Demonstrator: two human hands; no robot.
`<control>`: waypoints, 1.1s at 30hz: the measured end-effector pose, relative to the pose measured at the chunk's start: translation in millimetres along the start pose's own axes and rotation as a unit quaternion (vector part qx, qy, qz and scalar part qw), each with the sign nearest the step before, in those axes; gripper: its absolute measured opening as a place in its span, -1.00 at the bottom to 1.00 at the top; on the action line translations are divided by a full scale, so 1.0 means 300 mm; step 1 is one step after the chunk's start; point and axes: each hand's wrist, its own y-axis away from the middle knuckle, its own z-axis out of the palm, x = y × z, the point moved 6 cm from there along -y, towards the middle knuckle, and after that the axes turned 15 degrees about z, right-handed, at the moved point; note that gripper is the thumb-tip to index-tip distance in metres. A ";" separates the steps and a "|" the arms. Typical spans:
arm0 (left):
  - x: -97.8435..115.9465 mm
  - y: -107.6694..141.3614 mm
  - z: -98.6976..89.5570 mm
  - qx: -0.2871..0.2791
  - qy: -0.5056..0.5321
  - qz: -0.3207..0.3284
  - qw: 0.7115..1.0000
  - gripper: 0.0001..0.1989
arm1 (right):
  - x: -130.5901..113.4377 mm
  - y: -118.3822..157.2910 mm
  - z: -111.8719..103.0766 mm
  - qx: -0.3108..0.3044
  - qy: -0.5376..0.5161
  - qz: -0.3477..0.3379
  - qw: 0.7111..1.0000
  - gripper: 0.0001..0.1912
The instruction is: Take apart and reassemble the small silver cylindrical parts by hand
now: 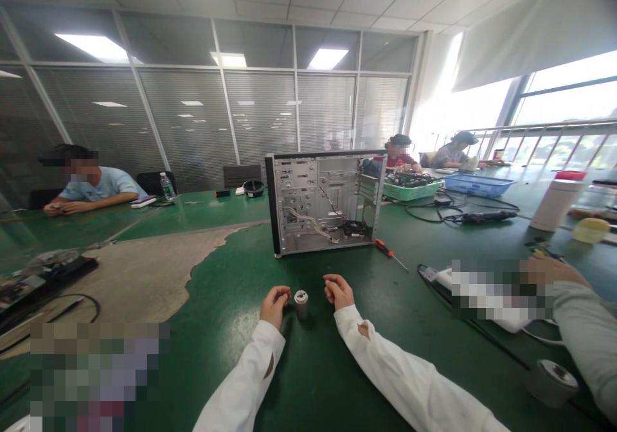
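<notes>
My left hand (276,305) is closed, thumb and fingers pressed together, just left of a small grey cup (301,310) with a pale rim. The cup stands upright on the green table, with small dark bits in its top. On its other side my right hand (339,292) is closed in a pinch, apart from the cup. Anything between the fingers of either hand is too small to make out. Beyond both hands stands an open computer case (328,204), its inside facing me, with loose cables and a black fan (355,228) at the bottom.
A red-handled screwdriver (385,249) lies by the case's right corner. To the right are a white power strip (491,297), a co-worker's hand (554,271) and another cup (552,384). Green (414,191) and blue (477,186) baskets stand farther back. The table covering is torn at left.
</notes>
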 end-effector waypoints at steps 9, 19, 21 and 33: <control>0.002 0.000 -0.002 0.004 0.045 -0.021 0.999 -0.78 | 0.011 -0.008 0.000 0.005 0.011 -0.005 1.000 -0.77; 0.105 0.050 0.086 -0.174 -0.118 0.125 0.970 -0.65 | -0.040 0.079 0.072 -0.061 0.178 -0.107 0.976 -0.79; 0.120 0.057 0.091 -0.186 -0.147 0.141 0.961 -0.69 | -0.055 0.102 0.088 -0.070 0.223 -0.144 0.962 -0.80; 0.124 0.061 0.100 -0.235 -0.177 0.174 0.940 -0.72 | -0.083 0.143 0.117 -0.102 0.280 -0.210 0.931 -0.84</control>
